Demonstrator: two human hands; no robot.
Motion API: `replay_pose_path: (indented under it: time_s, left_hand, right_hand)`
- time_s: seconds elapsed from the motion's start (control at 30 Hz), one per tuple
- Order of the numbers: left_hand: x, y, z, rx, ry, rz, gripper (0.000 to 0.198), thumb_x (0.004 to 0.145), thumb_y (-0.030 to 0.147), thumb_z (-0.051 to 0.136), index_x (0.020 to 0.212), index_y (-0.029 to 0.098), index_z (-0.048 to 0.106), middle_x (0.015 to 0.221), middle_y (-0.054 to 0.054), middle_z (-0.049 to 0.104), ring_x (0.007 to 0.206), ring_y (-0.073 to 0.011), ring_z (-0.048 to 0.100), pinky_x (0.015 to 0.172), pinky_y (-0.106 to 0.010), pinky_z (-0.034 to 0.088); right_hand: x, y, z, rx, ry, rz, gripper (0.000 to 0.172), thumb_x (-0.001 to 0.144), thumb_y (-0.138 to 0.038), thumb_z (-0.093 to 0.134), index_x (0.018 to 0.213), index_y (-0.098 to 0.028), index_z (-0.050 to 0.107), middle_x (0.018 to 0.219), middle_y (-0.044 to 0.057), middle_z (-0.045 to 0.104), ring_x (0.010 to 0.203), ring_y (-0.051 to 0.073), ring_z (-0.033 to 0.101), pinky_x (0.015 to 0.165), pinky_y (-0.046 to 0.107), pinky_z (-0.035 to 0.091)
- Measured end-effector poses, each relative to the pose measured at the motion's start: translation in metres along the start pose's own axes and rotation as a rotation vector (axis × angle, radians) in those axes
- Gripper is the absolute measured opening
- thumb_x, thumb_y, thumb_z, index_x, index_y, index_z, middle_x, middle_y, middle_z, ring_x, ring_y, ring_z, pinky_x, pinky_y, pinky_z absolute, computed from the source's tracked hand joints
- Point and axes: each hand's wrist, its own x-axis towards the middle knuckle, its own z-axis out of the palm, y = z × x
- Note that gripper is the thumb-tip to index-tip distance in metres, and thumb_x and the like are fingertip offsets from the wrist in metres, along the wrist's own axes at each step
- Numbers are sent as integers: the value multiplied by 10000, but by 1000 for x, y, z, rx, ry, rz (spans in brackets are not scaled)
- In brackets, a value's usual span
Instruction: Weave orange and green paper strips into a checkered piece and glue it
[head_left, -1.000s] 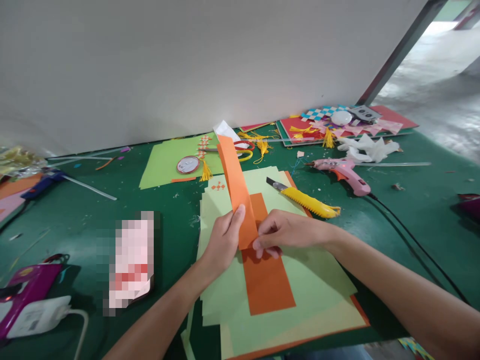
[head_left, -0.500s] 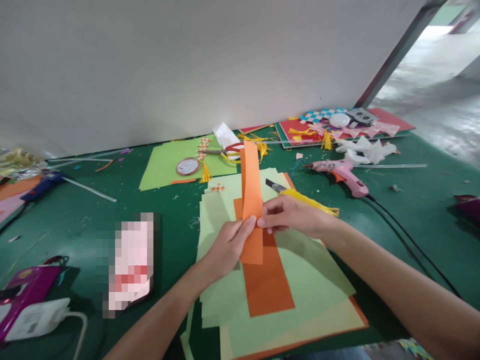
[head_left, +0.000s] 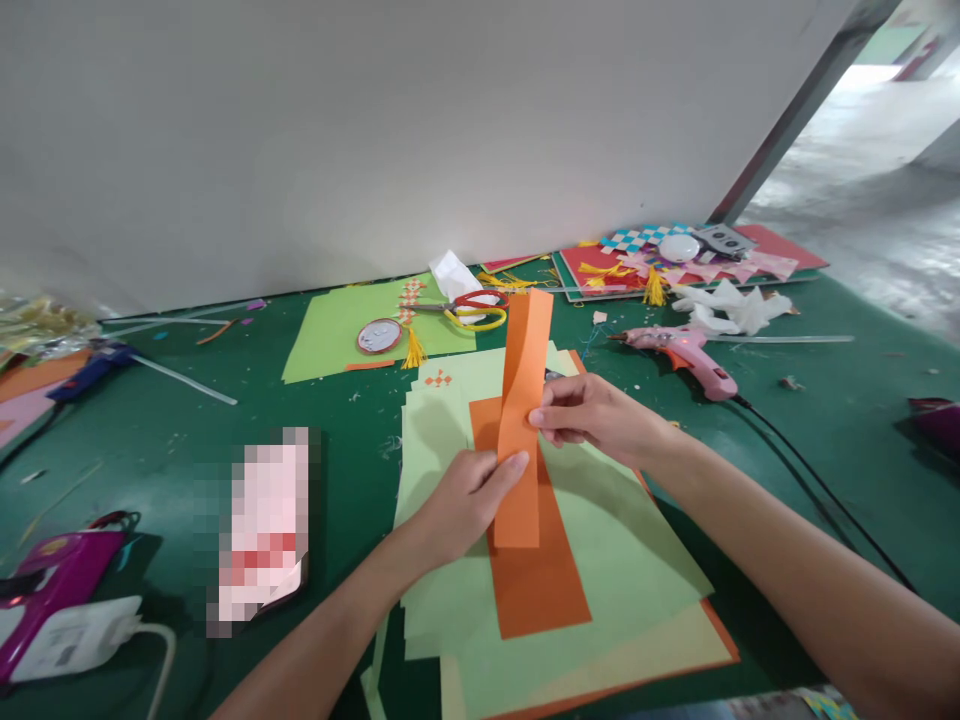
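Observation:
A folded orange paper strip (head_left: 517,510) is held upright above the stack of pale green sheets (head_left: 622,560). My left hand (head_left: 469,500) grips its lower left part, the thumb across the front. My right hand (head_left: 581,415) pinches the strip's right edge, a little higher up. Below the strip, a darker orange paper piece (head_left: 540,595) lies on the green sheets. Behind my right hand, only a small part of the cutter (head_left: 555,374) shows.
A pink glue gun (head_left: 694,355) with its cord lies right. Scissors (head_left: 480,312), a round tin (head_left: 379,336) and green paper (head_left: 322,335) are at the back. A blurred-out phone (head_left: 262,530) and a purple device (head_left: 71,570) lie left.
The strip has shifted slightly right and nearer, its top now leaning right. My right hand has moved up along its edge, and the yellow cutter handle is now hidden.

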Motion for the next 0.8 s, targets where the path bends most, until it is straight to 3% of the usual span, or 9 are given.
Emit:
replay_pose_path:
  time_s: [0.17, 0.23, 0.5, 0.63, 0.8]
  left_hand:
    - [2, 1, 0, 12, 54, 74, 370, 961, 468, 366, 754, 181, 473, 626, 50, 299, 577, -107, 269, 523, -261, 226]
    - [2, 1, 1, 33, 64, 92, 384, 972, 457, 337, 761, 177, 493, 615, 51, 294, 564, -106, 261, 518, -261, 224]
    - [1, -3, 4, 128, 135, 143, 455, 968, 475, 343, 611, 209, 247, 547, 65, 223, 494, -89, 198, 477, -269, 187]
    - [0, -3, 6, 257, 145, 148, 452, 975, 455, 319, 604, 208, 246, 526, 62, 230, 483, -95, 211, 484, -280, 182]
    - [-1, -2, 8, 305, 141, 123, 480, 970, 475, 319, 593, 207, 190, 516, 64, 196, 474, -94, 192, 487, -284, 185]
  right_hand:
    - [-2, 1, 6, -15, -78, 48, 258, 709, -362, 766, 629, -162, 625, 571, -33, 581, 518, 67, 477, 496, 225, 307]
    - [-2, 0, 8, -19, -78, 64, 257, 702, -364, 771, 626, -169, 622, 574, -38, 585, 526, 70, 495, 507, 224, 323]
    - [-2, 2, 7, -12, -122, 71, 208, 742, -343, 746, 688, -167, 650, 628, -23, 594, 569, 82, 504, 508, 226, 307]
    - [-3, -1, 9, -55, -105, 5, 190, 776, -358, 712, 740, -173, 689, 681, -14, 578, 580, 81, 442, 511, 238, 293]
    - [-4, -1, 13, -53, -31, -18, 198, 739, -367, 740, 672, -183, 709, 617, -16, 557, 561, 92, 406, 516, 253, 313]
